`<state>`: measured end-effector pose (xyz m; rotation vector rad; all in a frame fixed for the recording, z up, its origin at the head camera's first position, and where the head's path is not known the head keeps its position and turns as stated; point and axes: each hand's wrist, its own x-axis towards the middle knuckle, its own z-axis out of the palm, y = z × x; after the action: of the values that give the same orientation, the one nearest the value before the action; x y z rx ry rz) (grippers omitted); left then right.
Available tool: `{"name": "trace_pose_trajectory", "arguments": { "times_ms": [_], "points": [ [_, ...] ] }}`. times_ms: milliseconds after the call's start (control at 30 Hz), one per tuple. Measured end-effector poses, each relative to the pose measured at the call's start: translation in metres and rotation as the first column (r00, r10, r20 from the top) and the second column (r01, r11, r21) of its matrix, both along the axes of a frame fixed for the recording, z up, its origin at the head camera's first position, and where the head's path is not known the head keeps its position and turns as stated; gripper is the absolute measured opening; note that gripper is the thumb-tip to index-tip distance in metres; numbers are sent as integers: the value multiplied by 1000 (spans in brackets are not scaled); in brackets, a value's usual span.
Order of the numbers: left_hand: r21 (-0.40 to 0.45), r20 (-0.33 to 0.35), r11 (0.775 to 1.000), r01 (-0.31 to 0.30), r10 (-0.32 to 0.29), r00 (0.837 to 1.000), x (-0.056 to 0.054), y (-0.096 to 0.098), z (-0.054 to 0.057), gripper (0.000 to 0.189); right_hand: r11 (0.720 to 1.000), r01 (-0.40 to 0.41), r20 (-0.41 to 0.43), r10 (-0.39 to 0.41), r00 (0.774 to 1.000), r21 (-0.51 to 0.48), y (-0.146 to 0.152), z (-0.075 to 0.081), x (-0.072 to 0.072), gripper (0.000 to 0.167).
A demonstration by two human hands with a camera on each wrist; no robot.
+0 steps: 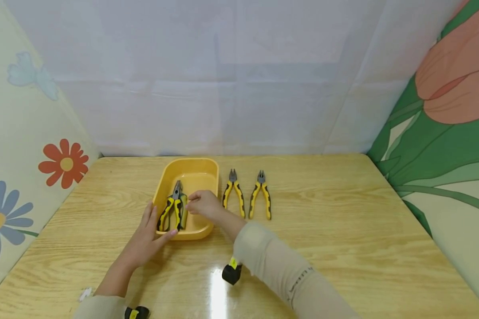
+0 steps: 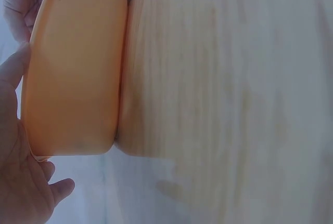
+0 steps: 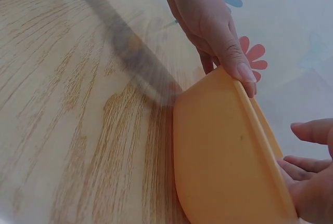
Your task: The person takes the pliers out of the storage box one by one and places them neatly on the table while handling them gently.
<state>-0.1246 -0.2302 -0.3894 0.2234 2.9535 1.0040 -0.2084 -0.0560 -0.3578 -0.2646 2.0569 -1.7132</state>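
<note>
A yellow plastic tray stands on the wooden table. My left hand holds its near left corner, thumb over the front rim and fingers along the left side. In the tray's left half lie long-nose pliers with yellow and black handles, jaws pointing away from me. They overlap another tool, whose yellow-green handle shows at their right. Over the tray, beside that handle, is my right hand. In the right wrist view its thumb and fingers stand apart, with nothing visible between them.
Two combination pliers with yellow and black handles, one nearer the tray and one farther right, lie side by side on the table. A white cloth hangs behind the table. Printed flower panels flank it.
</note>
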Motion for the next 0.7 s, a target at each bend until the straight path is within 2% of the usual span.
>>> {"name": "trace_pose_trajectory", "arguments": {
  "times_ms": [200,433,700],
  "points": [
    [1,-7,1000,6,-6,1000,0,1,1,88,998,4,-33,-1,999,70,-3,-2,-2,37],
    [-6,2,1000,2,-2,1000,0,0,0,88,994,-24,-48,29,998,107,-9,-4,-3,38],
    [-10,0,1000,3,-3,1000,-1,0,0,89,979,23,-87,-6,996,205,-22,-14,-4,35]
  ]
}}
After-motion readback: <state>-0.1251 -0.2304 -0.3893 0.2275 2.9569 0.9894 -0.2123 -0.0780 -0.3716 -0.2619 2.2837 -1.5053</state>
